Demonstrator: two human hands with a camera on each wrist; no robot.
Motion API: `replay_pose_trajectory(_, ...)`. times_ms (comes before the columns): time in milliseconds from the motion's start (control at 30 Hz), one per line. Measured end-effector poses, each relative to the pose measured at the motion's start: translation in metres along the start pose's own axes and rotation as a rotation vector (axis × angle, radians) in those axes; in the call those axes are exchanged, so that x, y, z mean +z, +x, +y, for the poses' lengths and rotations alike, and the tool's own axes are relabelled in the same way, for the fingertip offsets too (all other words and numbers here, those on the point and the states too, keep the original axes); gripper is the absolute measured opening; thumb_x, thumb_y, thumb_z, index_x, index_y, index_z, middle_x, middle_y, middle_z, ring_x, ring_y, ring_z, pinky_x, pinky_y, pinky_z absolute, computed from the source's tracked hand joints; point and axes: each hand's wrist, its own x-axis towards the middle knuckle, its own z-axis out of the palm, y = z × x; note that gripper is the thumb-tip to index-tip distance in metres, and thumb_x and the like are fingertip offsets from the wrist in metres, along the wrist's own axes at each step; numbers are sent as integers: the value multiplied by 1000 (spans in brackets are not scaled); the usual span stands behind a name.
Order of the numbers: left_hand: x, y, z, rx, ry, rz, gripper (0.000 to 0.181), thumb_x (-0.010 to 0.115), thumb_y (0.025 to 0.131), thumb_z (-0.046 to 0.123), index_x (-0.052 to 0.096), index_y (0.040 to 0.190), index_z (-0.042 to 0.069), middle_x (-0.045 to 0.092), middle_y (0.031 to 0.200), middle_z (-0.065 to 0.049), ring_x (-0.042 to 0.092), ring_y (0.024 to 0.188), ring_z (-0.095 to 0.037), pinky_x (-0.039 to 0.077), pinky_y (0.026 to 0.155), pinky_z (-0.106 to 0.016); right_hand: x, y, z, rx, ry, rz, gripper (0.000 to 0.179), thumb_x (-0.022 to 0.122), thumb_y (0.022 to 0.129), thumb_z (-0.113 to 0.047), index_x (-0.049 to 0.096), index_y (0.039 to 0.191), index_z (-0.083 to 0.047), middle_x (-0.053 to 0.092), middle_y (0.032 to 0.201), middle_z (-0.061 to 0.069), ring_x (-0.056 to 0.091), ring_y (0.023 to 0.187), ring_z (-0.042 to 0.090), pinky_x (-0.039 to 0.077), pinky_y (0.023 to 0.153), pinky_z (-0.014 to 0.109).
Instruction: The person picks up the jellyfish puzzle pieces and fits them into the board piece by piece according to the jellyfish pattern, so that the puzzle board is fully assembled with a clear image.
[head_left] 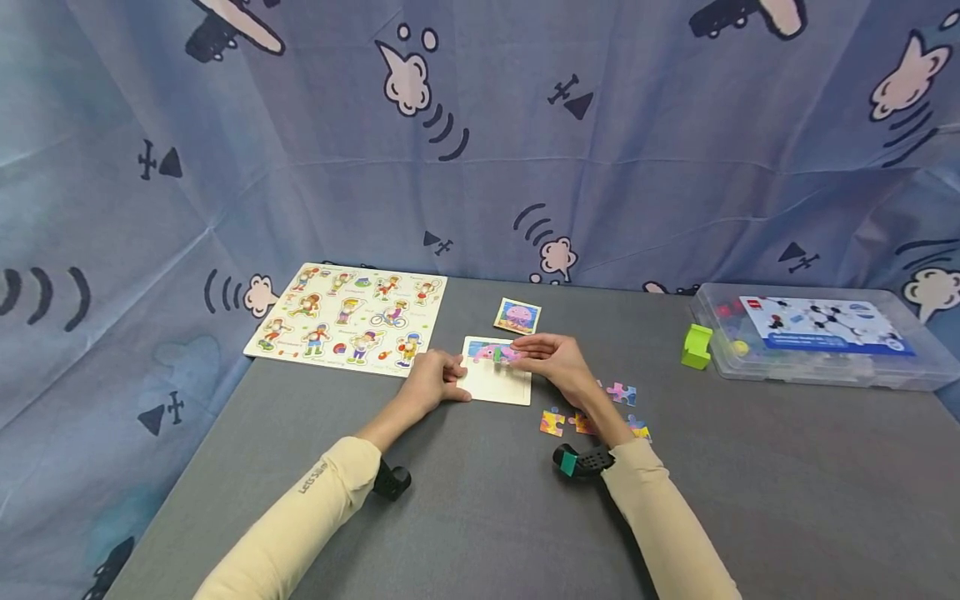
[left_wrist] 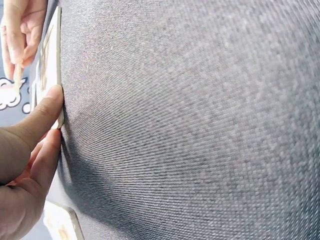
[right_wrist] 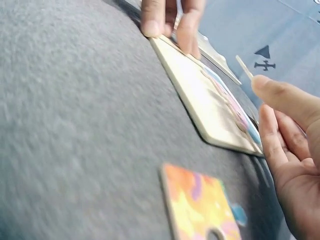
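A small pale jigsaw board (head_left: 495,390) lies on the grey table, with a strip of pink and blue puzzle pieces along its far side. My left hand (head_left: 433,379) grips the board's left edge, thumb on top and fingers at the side, as the left wrist view shows. Just above the far right part of the board, my right hand (head_left: 553,360) pinches a thin puzzle piece (right_wrist: 244,66) between thumb and fingers. Seen edge-on in the right wrist view, the piece hides its printed face. Several loose pieces (head_left: 552,422) lie right of the board, partly under my right forearm.
Behind the board lies a small picture card (head_left: 517,316) with a pink sea creature. A large board of cartoon figures (head_left: 352,317) is at the back left. On the right are a lime-green block (head_left: 696,347) and a clear plastic case (head_left: 825,371). A patterned curtain (head_left: 480,192) hangs behind.
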Motion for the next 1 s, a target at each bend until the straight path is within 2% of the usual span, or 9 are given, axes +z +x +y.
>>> replay_pose_trajectory(200,1,0,0,-11,-10,5,37,89,59,1,72,90,-9,69,103,-23,71,84,-27,56,68,-31,14,3,0,7,-40,-3,36,77,77,3,65,110,10,68,105,22,66,81,7,52,73,19)
replay_pose_trajectory(300,1,0,1,-25,-15,7,36,89,59,1,72,89,-9,69,100,-22,71,84,-27,56,68,-31,20,5,0,-16,-74,-7,34,77,76,3,66,107,10,69,102,23,65,79,8,52,71,19)
replay_pose_trajectory(500,2,0,0,-25,-24,15,33,89,58,1,72,84,-8,71,94,-20,71,84,-27,56,67,-30,33,8,2,-86,-187,-4,28,78,75,4,70,101,9,70,97,22,67,79,14,52,67,18)
replay_pose_trajectory(733,3,2,-2,-11,-9,29,32,90,57,3,73,83,-7,70,98,-21,70,72,-21,54,61,-25,44,10,0,-139,-332,33,23,79,74,2,72,96,6,72,92,18,69,79,22,54,67,21)
replay_pose_trajectory(1000,3,3,-3,0,-32,32,32,89,58,3,72,83,-8,68,101,-23,71,76,-24,55,63,-28,53,11,-7,-170,-459,63,21,80,73,2,73,93,5,73,88,15,70,77,25,55,68,27)
